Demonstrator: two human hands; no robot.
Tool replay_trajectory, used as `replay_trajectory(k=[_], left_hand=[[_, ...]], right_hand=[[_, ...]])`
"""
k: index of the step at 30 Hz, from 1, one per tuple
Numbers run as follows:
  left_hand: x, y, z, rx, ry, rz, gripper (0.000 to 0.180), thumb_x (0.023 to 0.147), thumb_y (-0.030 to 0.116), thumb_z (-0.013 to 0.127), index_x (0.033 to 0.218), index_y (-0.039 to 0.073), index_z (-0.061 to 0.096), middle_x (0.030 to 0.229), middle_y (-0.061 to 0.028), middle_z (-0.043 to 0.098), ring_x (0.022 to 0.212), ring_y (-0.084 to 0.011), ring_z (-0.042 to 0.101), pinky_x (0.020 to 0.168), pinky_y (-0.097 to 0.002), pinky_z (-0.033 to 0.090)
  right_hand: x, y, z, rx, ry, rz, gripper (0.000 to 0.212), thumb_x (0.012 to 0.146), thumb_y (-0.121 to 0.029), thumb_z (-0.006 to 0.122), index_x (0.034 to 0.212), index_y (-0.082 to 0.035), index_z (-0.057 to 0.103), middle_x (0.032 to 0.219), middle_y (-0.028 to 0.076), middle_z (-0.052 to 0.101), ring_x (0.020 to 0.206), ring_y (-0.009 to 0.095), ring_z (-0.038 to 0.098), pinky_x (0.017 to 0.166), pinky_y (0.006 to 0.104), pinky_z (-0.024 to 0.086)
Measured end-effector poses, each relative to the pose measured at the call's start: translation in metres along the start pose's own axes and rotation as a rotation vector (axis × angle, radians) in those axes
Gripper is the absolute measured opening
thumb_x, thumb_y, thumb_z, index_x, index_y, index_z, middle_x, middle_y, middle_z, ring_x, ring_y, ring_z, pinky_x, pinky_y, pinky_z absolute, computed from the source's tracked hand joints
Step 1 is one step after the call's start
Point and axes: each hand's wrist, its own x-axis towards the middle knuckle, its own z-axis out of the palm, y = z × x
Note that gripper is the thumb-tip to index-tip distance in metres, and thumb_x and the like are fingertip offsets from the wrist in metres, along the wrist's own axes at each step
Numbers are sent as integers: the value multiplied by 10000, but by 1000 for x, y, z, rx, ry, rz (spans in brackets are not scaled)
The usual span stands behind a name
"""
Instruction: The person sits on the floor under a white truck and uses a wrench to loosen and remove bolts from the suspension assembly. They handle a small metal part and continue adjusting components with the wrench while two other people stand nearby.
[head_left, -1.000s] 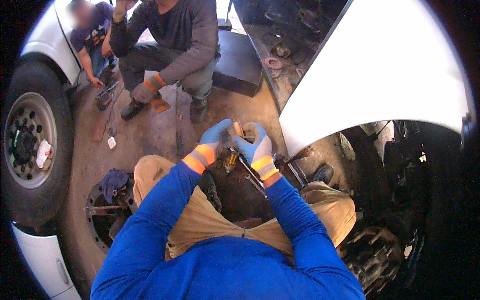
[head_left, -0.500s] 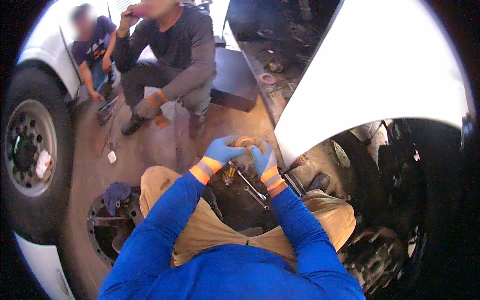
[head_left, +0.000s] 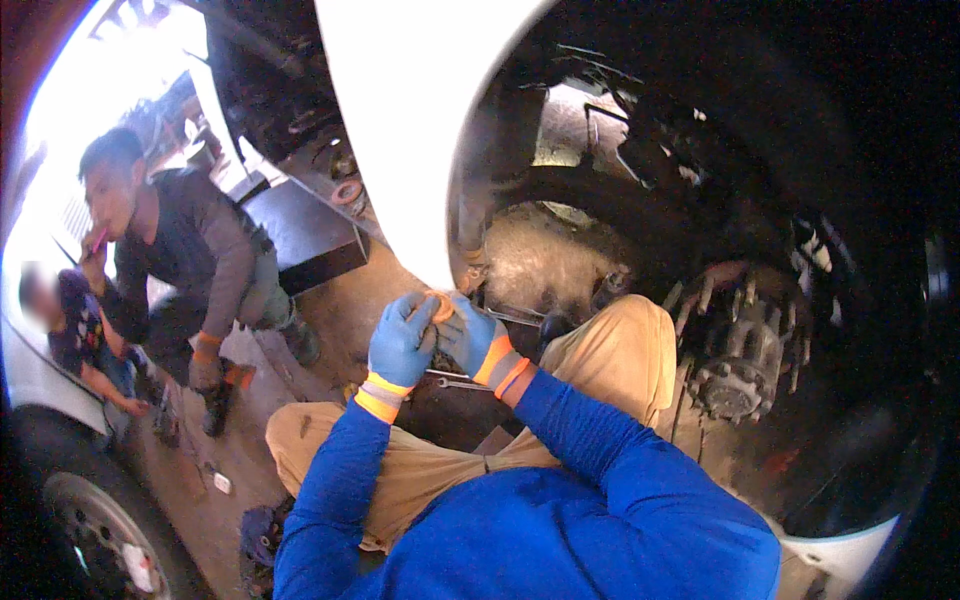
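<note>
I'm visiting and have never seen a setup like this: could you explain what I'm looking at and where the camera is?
There is no robot here, just a person's own two hands. A wide camera worn on the person's head looks down, so straight edges appear bent. The gloved left hand and right hand hold a small orange rounded part between them. A wrench lies below the hands. To the right is a bare wheel hub with studs; at lower left is a vehicle wheel. Another person crouches at upper left.
</note>
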Motion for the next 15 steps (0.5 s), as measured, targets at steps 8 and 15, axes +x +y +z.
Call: replay_trajectory(k=[8,15], left_hand=[[-1,-10,43,-236,-254,-264,293,752,116,604,1038,58,632,984,-184,615,855,-327,609,746,-361,485],[14,5,68,-101,-1021,-99,328,771,351,627,978,98,654,901,-173,633,819,-341,607,702,-387,481]], right_hand=[[76,-9,-118,-38,375,-238,210,838,-132,562,1032,-55,591,1018,89,613,897,236,605,715,355,522],[238,22,-336,-1657,797,-375,176,842,-180,532,993,-174,623,958,17,649,830,195,628,647,343,487]])
